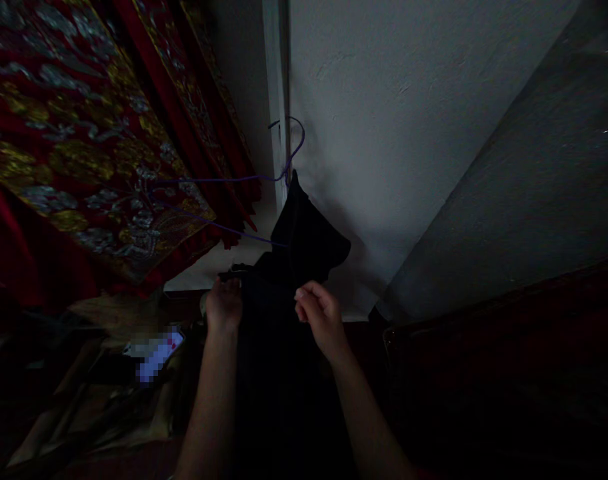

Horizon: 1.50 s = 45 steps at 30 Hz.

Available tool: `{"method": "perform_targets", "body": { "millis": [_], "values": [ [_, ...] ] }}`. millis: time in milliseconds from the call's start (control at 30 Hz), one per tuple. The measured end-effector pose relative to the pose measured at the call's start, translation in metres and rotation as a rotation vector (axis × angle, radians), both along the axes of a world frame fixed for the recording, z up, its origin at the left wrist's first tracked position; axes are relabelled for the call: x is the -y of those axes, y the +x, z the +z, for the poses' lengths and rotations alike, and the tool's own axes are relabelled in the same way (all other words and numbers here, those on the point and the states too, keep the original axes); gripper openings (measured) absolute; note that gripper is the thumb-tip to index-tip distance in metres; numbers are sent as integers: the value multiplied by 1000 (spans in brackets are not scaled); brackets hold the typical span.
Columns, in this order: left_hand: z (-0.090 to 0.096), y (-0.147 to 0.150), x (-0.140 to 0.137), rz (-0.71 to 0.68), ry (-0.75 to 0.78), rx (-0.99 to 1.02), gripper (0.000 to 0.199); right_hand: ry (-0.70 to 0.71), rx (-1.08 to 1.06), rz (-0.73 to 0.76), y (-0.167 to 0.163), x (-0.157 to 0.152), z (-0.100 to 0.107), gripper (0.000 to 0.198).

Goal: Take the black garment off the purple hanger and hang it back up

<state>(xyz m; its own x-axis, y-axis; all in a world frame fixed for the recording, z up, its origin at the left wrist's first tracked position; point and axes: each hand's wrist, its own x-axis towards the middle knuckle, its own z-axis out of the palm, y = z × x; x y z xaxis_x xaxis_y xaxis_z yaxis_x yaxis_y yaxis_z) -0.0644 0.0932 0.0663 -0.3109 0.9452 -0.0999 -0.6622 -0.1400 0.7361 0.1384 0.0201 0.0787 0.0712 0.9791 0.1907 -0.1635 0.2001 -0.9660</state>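
White wall (pixel 409 120) behind, red-gold brocade curtain (pixel 74 133) at left; open room only betw. them, low clutter to the left. Black garment (pixel 304 233) on purple wire hanger (pixel 289 157), hook at door frame: judged soft, light, limp; best held at the shoulders. Left hand (pixel 224 308) closed on garment edge; right hand (pixel 318 312) pinching cloth.

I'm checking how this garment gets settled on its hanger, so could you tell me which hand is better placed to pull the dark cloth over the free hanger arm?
Left, probably. The left hand grips the dark garment beneath the purple hanger's uncovered arm; the right hand pinches cloth farther right.
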Motion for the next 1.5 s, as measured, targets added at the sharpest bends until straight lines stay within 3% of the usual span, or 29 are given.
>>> {"method": "perform_targets", "body": {
  "millis": [67, 133, 233, 300, 433, 533, 600, 700, 767, 833, 900, 967, 1033, 1133, 1267, 1433, 1500],
  "values": [
    [5, 31, 8, -75, -17, 46, 19, -40, -33, -120, 10, -3, -11, 35],
    [20, 55, 17, -154, 66, 52, 9, -54, 16, -245, 22, -6, -20, 36],
    [44, 78, 33, -290, 233, -99, 14, 15, 160, -356, 34, -5, -21, 31],
    [54, 87, 45, -339, 298, -297, 17, 67, 186, -237, 34, -2, -13, 31],
    [64, 92, 58, -281, 424, -704, 17, 97, 157, 217, 23, -1, 9, 36],
    [67, 81, 56, -200, 541, -928, 18, 27, 262, 325, 21, -11, 21, 20],
    [65, 70, 52, -255, 567, -986, 25, -79, 366, 354, 28, -18, 29, 11],
    [46, 58, 47, -564, 503, -997, 50, -188, 487, 378, 47, -26, 47, 9],
    [26, 54, 45, -764, 444, -1084, 65, -189, 591, 404, 63, -30, 64, 7],
    [8, 51, 43, -887, 449, -1252, 67, -98, 754, 464, 79, -34, 83, 7],
    [-3, 47, 41, -939, 517, -1427, 57, 68, 915, 470, 93, -41, 99, 15],
    [-4, 41, 37, -899, 594, -1576, 45, 220, 975, 362, 104, -52, 108, 20],
    [0, 31, 29, -794, 604, -1668, 43, 297, 901, 168, 111, -66, 110, 23],
    [10, 14, 17, -716, 556, -1695, 40, 256, 573, -65, 113, -89, 105, 23],
    [18, -4, 8, -809, 464, -1628, 32, 133, 212, -143, 106, -118, 97, 32],
    [16, -11, 24, -979, 341, -1340, 34, 150, 426, -105, 92, -150, 70, 35],
    [13, -12, 33, -952, 353, -1288, 33, 88, 543, -62, 91, -157, 57, 36]
  ]
}}
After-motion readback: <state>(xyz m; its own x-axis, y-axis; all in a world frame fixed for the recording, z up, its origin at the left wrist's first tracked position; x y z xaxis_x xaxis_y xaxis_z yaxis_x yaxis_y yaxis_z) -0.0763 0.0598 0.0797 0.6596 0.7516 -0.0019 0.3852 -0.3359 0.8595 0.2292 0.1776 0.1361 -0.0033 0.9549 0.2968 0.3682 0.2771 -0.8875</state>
